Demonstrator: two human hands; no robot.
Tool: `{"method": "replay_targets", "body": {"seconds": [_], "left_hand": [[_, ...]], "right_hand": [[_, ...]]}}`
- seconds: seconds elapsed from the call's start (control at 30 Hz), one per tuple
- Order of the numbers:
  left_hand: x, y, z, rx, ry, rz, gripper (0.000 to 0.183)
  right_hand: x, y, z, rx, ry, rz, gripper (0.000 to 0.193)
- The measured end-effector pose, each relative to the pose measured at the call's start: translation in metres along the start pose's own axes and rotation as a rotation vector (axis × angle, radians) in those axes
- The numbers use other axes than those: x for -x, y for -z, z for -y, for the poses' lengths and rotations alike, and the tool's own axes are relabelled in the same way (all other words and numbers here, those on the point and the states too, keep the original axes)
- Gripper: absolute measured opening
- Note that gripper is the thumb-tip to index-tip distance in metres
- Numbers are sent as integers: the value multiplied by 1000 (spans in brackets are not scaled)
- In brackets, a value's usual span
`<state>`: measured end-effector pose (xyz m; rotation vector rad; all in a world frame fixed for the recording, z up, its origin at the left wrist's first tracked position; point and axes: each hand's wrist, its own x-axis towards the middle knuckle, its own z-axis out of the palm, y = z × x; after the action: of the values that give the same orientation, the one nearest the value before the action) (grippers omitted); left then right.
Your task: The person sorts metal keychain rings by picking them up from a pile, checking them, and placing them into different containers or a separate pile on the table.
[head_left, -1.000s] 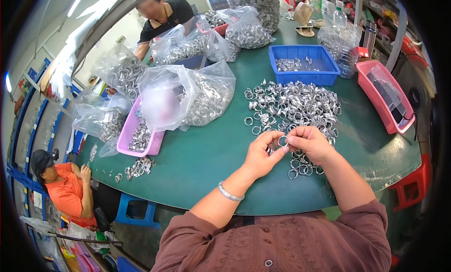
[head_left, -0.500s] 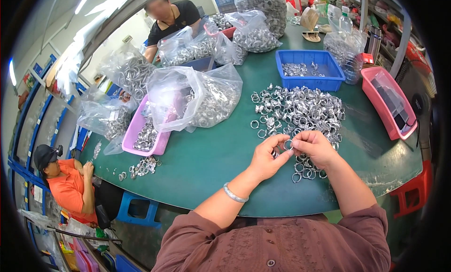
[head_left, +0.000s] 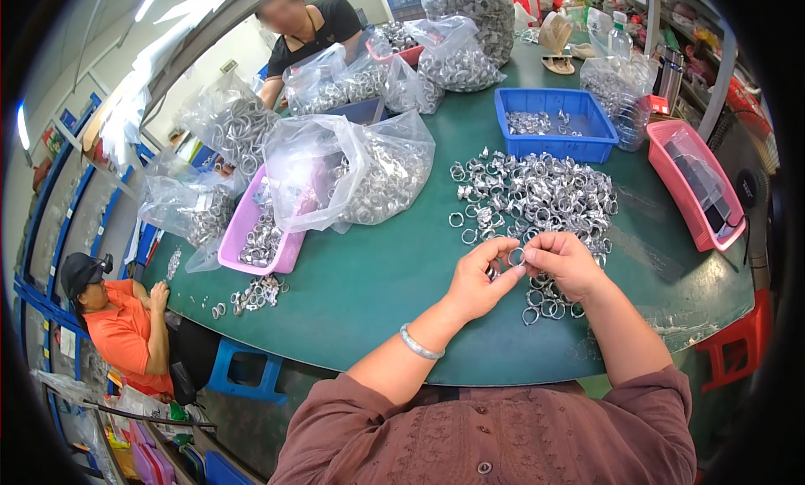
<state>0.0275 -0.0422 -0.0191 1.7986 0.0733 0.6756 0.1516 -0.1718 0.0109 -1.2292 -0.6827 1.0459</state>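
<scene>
- Step in hand: both hands meet over the green table [head_left: 377, 275] and pinch one metal ring [head_left: 516, 257] between their fingertips, apparently for inspection or fitting.
- Left hand [head_left: 480, 281]: fingers narrowed, thumb and forefinger on the ring's left side.
- Right hand [head_left: 563, 263]: fingers curled, gripping the ring's right side.
- Ring location: held just above the near edge of the ring pile [head_left: 537, 196], short of the blue tray [head_left: 553, 124].
- Next move, by judgement: calls for a steady two-hand pinch and a clear place for the ring.
</scene>
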Motion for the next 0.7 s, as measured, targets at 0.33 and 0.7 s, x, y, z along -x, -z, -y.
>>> {"method": "replay_targets", "body": {"seconds": [0.33,0.7], "left_hand": [[1,1,0,40,27,22,33],[0,1,-3,22,36,35,32]], "right_hand": [[1,-1,1,20,25,31,12],[2,-2,3,26,25,28,10]]}}
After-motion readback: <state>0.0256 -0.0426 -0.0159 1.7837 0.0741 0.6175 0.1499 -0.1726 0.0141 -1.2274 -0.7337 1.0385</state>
